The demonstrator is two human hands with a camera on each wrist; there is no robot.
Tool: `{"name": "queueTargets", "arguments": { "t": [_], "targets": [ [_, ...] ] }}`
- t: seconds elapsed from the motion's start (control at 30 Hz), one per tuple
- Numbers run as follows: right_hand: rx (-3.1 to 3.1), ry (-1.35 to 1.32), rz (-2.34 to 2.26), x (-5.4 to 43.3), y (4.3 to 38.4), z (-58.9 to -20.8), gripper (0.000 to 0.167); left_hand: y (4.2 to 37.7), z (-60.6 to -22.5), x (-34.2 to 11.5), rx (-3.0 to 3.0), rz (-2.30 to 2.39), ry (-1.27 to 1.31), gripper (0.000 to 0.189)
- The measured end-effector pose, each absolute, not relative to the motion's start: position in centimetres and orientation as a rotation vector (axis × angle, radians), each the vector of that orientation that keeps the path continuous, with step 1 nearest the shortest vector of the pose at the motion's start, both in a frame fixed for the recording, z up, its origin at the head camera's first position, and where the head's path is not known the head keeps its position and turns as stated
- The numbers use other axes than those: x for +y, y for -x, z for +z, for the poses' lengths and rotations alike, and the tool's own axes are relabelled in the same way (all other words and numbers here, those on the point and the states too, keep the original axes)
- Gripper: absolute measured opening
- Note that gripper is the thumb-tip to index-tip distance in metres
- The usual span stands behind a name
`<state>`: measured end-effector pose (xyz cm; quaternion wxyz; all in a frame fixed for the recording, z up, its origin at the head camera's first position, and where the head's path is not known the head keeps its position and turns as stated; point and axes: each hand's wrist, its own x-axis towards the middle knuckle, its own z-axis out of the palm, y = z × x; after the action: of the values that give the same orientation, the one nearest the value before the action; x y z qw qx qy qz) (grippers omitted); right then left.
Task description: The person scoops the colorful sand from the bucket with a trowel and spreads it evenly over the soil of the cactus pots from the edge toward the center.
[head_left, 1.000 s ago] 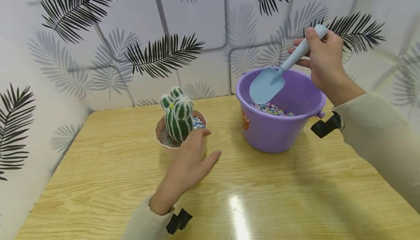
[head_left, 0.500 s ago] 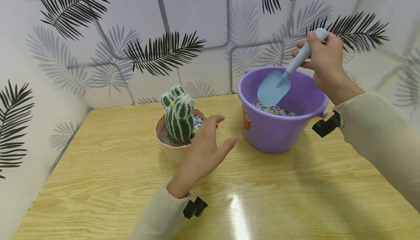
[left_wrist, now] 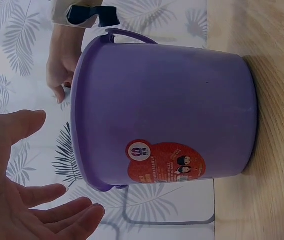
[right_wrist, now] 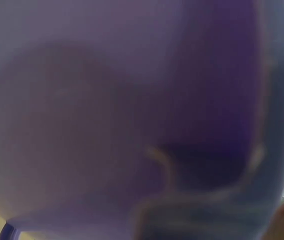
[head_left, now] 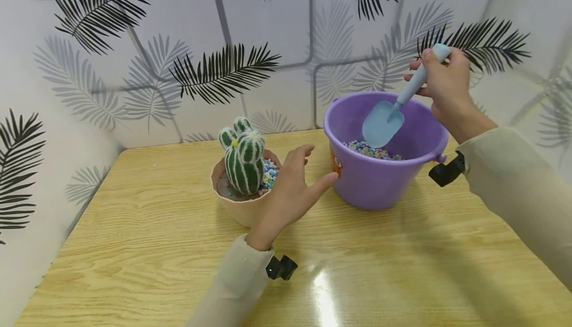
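Note:
My right hand (head_left: 448,86) grips the handle of a light blue toy shovel (head_left: 383,124). The shovel tilts down inside a purple bucket (head_left: 375,185), its blade just over small multicoloured beads (head_left: 368,149). Between the bucket and a peach-coloured flowerpot (head_left: 237,210) hovers my left hand (head_left: 290,188), fingers spread and holding nothing. It hides part of the pot's right side. In the pot stands a green knitted-looking cactus (head_left: 244,163) with white stripes, with coloured beads to its right and grey-brown filling to its left. The left wrist view has the open hand (left_wrist: 16,180) apart from the bucket's rim.
Everything stands on a light wood-grain table (head_left: 147,247). Behind it rises a wall (head_left: 268,24) patterned with feather-like leaves. A red-orange sticker (left_wrist: 167,162) is on the bucket's side. The right wrist view is mostly blurred purple and blue.
My left hand has moved right and slightly forward, away from the pot towards the bucket, showing more of the pot's beads. The shovel has shifted right and down into the bucket.

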<state>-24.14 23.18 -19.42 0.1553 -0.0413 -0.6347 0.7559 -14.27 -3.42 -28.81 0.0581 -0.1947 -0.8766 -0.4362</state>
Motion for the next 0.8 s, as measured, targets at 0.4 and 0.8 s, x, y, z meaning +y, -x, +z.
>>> {"name": "queueTargets", "arguments": {
  "t": [0.4, 0.8],
  "targets": [
    [-1.912, -0.024, 2.167, 24.9, 25.2, -21.2, 0.016, 15.7, -29.6, -2.4, -2.649, -1.401, 0.585, 0.071],
    [-2.104, -0.216, 1.976, 25.3, 25.6, -22.8, 0.007, 16.2, -29.8, -1.6, -2.600, -1.471, 0.585, 0.069]
  ]
}}
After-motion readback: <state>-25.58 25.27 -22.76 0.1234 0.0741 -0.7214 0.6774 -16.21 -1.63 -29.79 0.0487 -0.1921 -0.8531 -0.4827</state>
